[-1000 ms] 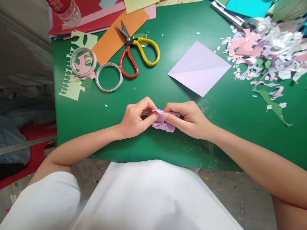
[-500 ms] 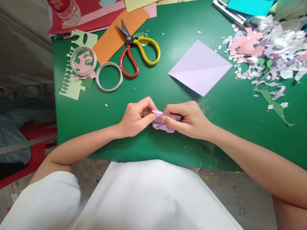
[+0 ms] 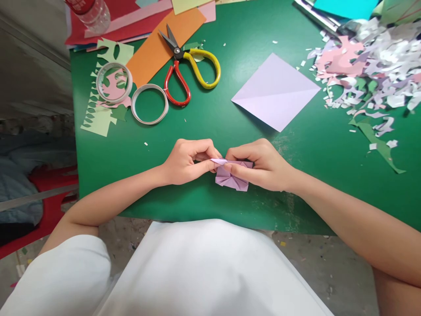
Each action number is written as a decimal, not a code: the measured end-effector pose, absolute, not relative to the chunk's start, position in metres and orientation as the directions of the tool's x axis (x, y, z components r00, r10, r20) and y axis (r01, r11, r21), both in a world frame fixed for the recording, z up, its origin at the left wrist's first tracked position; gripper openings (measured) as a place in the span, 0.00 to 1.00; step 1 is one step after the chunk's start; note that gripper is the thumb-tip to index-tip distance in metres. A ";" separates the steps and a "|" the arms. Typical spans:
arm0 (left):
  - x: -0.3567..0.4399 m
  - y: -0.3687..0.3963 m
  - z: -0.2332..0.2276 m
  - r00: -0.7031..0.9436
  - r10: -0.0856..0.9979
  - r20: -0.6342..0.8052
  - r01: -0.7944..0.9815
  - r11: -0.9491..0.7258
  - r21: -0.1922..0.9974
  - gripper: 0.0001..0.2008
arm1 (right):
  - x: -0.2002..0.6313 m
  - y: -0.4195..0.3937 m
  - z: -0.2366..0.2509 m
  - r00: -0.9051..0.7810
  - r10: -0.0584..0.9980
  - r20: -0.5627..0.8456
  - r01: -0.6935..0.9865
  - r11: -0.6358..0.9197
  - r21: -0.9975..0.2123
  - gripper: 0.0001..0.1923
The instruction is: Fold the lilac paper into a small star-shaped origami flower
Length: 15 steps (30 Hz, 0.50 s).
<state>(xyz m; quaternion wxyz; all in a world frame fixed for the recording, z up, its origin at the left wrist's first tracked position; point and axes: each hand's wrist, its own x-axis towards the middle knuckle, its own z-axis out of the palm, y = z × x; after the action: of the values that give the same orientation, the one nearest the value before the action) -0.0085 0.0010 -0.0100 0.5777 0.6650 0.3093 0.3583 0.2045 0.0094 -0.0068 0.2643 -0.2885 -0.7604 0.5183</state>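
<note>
pinched tight btwn l hand [image 3: 194, 162] and r hand [image 3: 265, 164], folded lilac paper [image 3: 234, 182] is held over the near part of the green tabletop [image 3: 177, 199]. corner shaping is prob. the step in hand, w/ a pointed flap [image 3: 217, 161] gripped at its upper l. for the next move, a steady r hold + careful l-finger creasing would be needed. beyond, a creased lilac square [image 3: 276, 93] is set corner-on; open scissors [image 3: 178, 53] are rested partly on orange paper [image 3: 141, 65].

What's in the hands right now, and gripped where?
A folded lilac paper piece: left hand pinches its upper-left corner flap, right hand its upper edge.
</note>
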 end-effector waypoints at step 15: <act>-0.009 -0.003 -0.011 0.551 0.725 0.414 0.187 -0.591 0.785 0.05 | 0.207 0.011 -0.005 -0.695 0.719 -0.002 0.252 0.242 -0.937 0.24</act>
<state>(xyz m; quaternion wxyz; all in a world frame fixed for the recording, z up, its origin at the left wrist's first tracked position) -0.0086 -0.0035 -0.0105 0.3532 0.8066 0.2825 0.3806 0.2074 0.0109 -0.0052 0.2219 -0.3211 -0.7560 0.5255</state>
